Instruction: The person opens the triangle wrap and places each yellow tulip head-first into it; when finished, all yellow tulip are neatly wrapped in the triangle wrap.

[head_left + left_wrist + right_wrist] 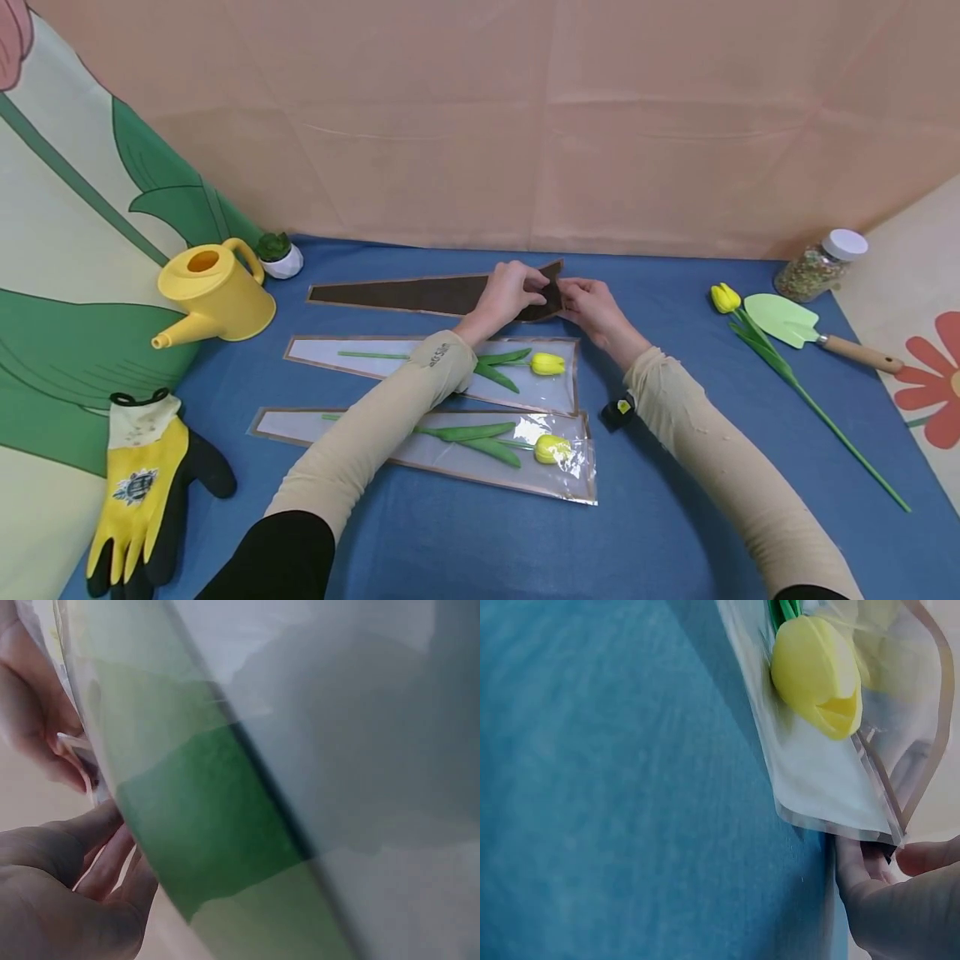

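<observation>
A long dark brown flower sleeve [390, 293], tapering to the left, lies at the back of the blue cloth. Its wide right end is raised and parted. My left hand [504, 292] pinches that wide end from above, thumb and forefinger bent. On the far right corner, my right hand [597, 315] grips the edge between fingers and thumb; the right wrist view shows this hand [900, 900] just beyond a clear sleeve's end. Two clear-fronted, white-backed sleeves lie nearer, one holding a yellow tulip [548, 364], the other a second tulip [552, 449]. My left forearm crosses both.
A loose tulip [780, 367] lies at right, beside a green trowel [783, 320] and a lidded jar [813, 271]. At left stand a yellow watering can [217, 292] and a small potted plant [281, 258], with yellow-and-black gloves [146, 492] nearer. A small black object [617, 412] sits by my right wrist.
</observation>
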### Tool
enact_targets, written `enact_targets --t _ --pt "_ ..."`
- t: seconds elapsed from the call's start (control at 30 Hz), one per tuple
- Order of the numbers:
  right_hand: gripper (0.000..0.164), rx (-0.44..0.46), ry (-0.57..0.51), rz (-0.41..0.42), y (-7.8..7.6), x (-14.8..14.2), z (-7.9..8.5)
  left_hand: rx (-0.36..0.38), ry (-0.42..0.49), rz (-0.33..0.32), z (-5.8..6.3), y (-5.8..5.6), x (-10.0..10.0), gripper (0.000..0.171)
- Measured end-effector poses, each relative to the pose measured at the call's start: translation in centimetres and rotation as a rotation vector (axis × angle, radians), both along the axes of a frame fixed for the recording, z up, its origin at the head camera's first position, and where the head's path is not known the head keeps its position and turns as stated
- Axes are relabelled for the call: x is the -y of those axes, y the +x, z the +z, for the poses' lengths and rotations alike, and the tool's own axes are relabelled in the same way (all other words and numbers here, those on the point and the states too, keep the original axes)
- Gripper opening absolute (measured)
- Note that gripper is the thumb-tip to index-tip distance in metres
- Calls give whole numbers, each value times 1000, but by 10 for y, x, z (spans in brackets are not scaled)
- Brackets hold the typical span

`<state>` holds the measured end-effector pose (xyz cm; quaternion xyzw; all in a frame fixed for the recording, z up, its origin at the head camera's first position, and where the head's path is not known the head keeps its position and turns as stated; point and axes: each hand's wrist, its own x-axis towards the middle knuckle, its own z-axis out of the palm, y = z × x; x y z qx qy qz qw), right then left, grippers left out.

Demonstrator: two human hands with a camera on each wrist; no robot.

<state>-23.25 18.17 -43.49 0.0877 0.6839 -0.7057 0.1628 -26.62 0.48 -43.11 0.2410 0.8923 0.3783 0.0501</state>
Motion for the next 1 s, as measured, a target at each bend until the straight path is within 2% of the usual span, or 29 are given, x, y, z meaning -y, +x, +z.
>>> enact_targets --t 0.17,0.43,0.73,1.0 --pt "48 1 17 9 1 2 0 -5 -31 20 2 -1 -2 21" --pt "49 -32 68 12 4 6 1 -56 -81 39 2 -1 -3 17" --pt "47 -20 43 -4 5 7 0 -77 -70 50 1 0 -2 12" --pt "50 1 -21 -14 6 2 -3 -79 -59 70 2 2 1 11"
